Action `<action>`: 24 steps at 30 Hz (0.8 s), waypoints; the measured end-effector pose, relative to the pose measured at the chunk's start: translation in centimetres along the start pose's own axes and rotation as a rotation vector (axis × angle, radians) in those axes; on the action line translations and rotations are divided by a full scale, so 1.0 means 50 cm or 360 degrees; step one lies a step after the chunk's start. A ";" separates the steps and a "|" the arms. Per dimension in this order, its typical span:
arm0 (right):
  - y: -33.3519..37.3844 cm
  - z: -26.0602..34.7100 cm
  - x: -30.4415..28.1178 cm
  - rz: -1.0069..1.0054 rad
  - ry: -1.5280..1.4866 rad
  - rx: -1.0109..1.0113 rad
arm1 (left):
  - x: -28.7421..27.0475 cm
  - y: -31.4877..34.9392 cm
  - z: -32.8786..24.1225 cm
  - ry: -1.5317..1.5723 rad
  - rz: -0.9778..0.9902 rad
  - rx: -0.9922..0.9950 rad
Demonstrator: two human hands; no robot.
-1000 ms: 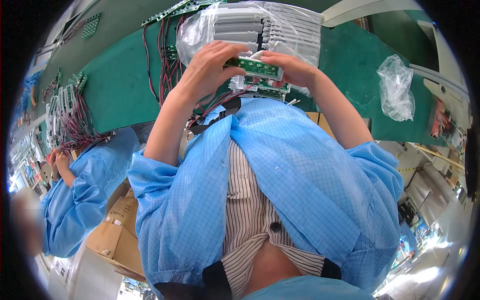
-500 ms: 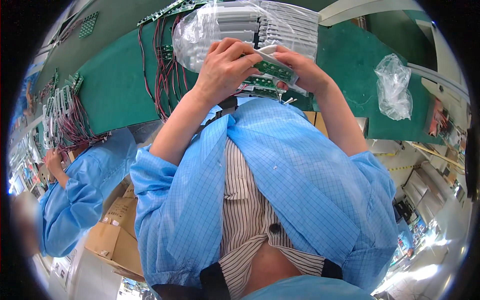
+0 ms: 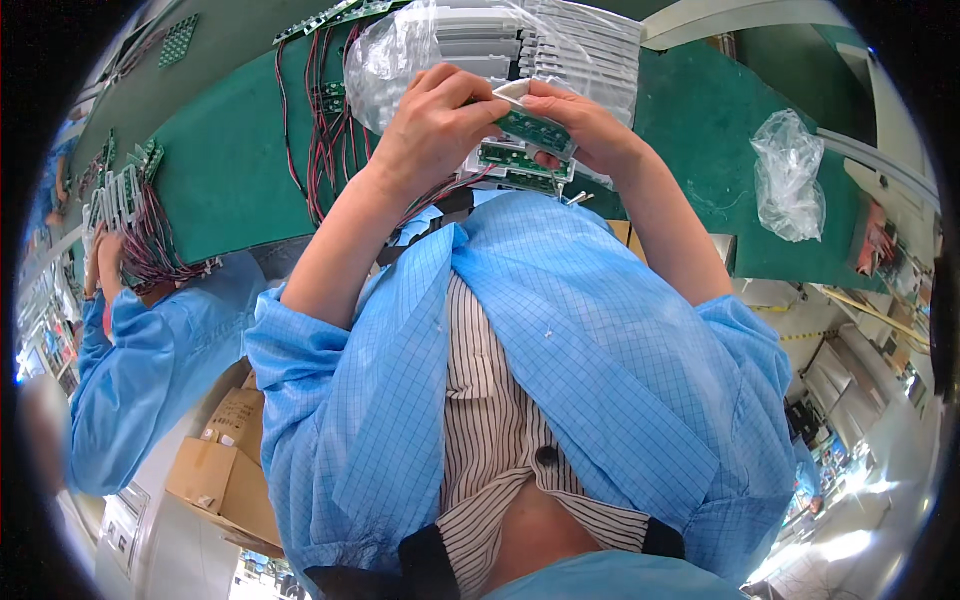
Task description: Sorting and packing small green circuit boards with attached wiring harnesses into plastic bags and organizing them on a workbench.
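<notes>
Two bare hands, both closed on one green circuit board (image 3: 536,130), upper centre of frame. Left hand (image 3: 438,125) pinches its left end, right hand (image 3: 592,130) grips the right end. Board: narrow, rectangular, slanting down to the right, small pale parts on its face, light strip along the lower edge; left end hidden by fingers. White piece (image 3: 513,90) shows between the hands at its top edge; can't tell if joined. Just below, another green board (image 3: 512,157) in a pale housing. Behind, top centre, grey-white plastic parts (image 3: 585,62) under clear film. Red and black wires (image 3: 320,165) left of the hands, on green tabletop (image 3: 225,165). Crumpled clear bag (image 3: 788,175), upper right.
</notes>
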State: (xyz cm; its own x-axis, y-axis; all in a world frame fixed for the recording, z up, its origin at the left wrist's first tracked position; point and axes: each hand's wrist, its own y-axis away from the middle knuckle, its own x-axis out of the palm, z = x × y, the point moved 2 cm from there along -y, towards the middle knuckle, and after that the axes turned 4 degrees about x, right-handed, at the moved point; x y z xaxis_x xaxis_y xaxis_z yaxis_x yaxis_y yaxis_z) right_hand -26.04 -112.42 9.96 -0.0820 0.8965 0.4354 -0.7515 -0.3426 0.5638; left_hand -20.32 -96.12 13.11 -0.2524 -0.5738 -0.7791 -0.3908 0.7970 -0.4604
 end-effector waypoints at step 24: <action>-0.016 -0.035 0.023 0.0013 0.0530 -0.0460 | 0.033 0.105 0.042 0.1688 -0.0516 -0.1367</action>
State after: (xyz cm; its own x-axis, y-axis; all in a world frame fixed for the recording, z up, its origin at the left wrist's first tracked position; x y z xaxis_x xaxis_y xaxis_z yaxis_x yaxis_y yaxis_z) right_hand -26.68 -110.63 8.75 -0.2599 0.9519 0.1622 -0.8982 -0.3000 0.3212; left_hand -20.94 -92.52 8.53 -0.4371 -0.8821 0.1757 -0.8747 0.4624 0.1452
